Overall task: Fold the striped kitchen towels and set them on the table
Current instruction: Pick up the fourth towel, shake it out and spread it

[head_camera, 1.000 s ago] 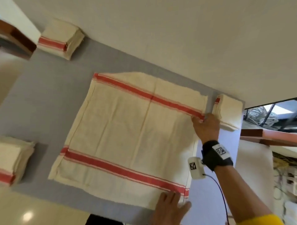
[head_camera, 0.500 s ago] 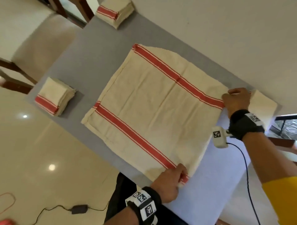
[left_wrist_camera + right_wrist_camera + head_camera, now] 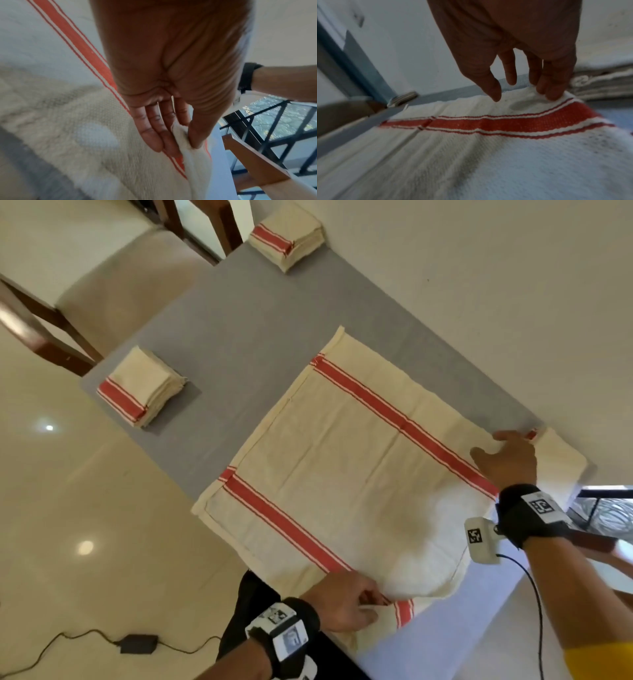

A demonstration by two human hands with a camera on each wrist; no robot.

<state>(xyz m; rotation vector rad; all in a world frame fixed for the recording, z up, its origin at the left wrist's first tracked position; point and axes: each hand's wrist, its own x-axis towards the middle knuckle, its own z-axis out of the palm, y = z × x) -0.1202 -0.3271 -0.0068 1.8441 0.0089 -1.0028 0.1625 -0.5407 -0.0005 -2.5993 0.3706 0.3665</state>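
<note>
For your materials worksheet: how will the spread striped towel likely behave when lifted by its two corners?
The striped towel is probably floppy: its edge bunches where the left hand pinches it. It likely sags between corners; it already billows near the right hand. Seemingly light: thin cloth.

The towel [image 3: 346, 484] hides the bench [image 3: 239, 337] under it, and its near corner is covered by the left hand [image 3: 342, 607]. Beyond the towel's far corner, the right hand [image 3: 507, 463] covers part of a folded stack [image 3: 558, 457], so how many pieces it holds cannot be told. In both wrist views the towel is blurred, and the right fingertips [image 3: 553, 93] are too dim to show a grip.
</note>
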